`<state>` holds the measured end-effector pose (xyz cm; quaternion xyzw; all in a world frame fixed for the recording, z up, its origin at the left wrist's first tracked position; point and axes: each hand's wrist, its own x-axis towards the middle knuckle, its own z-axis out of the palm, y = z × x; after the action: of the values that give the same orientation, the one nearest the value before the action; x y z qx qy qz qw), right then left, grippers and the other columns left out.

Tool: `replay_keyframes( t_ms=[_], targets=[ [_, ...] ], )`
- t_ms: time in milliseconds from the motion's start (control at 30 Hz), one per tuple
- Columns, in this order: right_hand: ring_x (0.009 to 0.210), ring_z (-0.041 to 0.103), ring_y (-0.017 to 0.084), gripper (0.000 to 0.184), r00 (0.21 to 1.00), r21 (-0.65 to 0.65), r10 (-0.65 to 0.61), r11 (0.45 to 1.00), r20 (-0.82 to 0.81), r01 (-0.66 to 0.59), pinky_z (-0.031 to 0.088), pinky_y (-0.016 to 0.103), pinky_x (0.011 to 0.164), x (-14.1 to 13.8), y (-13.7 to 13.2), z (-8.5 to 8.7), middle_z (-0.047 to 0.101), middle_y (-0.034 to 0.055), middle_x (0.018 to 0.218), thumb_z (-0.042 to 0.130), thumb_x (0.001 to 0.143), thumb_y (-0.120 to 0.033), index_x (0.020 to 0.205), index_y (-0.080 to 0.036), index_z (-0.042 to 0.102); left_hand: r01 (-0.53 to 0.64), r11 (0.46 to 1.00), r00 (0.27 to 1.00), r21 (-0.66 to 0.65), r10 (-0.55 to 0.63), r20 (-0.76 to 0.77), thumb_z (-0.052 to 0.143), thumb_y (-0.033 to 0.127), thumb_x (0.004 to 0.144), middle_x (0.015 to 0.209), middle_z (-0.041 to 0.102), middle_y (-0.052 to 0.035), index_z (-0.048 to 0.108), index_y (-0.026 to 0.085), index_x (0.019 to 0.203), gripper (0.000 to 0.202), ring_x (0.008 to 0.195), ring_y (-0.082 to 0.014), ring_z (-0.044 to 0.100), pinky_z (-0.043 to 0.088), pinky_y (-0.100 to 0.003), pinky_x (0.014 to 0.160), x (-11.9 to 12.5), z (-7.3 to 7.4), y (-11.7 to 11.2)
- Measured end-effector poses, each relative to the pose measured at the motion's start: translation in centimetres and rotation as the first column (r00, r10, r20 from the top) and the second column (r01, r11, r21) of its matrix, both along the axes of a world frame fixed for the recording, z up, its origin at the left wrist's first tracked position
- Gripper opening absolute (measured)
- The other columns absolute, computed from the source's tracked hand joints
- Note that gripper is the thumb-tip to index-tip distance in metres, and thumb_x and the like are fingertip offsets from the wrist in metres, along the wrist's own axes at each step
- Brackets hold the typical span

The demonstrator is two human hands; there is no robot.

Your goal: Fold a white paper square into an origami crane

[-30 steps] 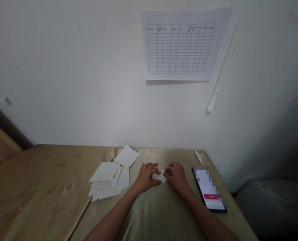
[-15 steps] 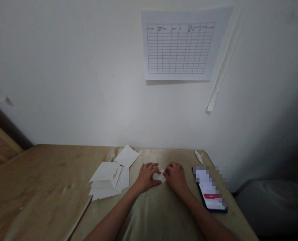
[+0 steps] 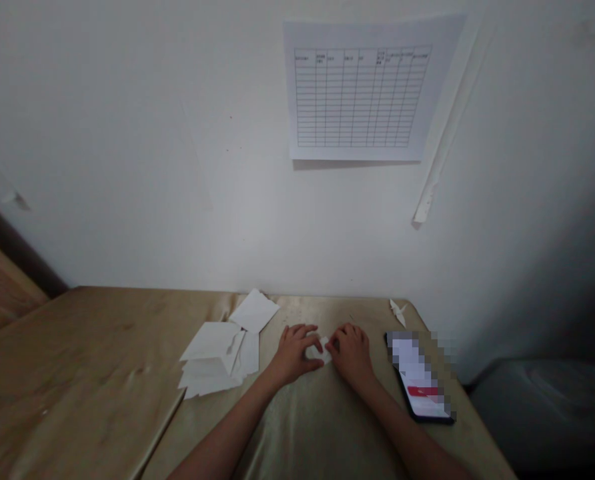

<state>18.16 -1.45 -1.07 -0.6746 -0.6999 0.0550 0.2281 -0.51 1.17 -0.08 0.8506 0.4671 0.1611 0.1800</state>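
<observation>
A small folded piece of white paper [image 3: 319, 349] lies on the table [image 3: 102, 373] between my two hands. My left hand [image 3: 295, 351] presses on its left side with curled fingers and thumb. My right hand [image 3: 350, 351] pinches its right edge with fingers closed. Most of the paper is hidden under the fingers. A loose pile of white paper sheets [image 3: 222, 353] lies just left of my left hand.
A phone [image 3: 420, 387] with a lit screen lies to the right of my right hand, near the table's right edge. A small folded paper crane [image 3: 397, 311] stands at the back right. A printed grid sheet [image 3: 362, 93] hangs on the wall.
The hands have drawn slightly closer together over the folded paper, so less of it shows. Nothing else moved.
</observation>
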Motion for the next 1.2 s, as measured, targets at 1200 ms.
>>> replay_keyframes(
  t_ms=[1200],
  targets=[
    [0.111,0.056,0.025,0.005,0.979,-0.034,0.046,0.998,-0.198,-0.054,0.035,0.037,0.102,1.7,1.4,-0.6,0.068,0.0054,0.107,0.075,0.079,-0.031,0.080,-0.026,0.076,-0.054,0.998,0.999,0.036,0.054,-0.004,0.086,0.047,0.067,0.148,0.053,0.0001,0.075,0.045,0.111,0.045,0.135,-0.0339,0.046,0.030,-0.054,0.116,-0.3,0.4,-0.2]
  ],
)
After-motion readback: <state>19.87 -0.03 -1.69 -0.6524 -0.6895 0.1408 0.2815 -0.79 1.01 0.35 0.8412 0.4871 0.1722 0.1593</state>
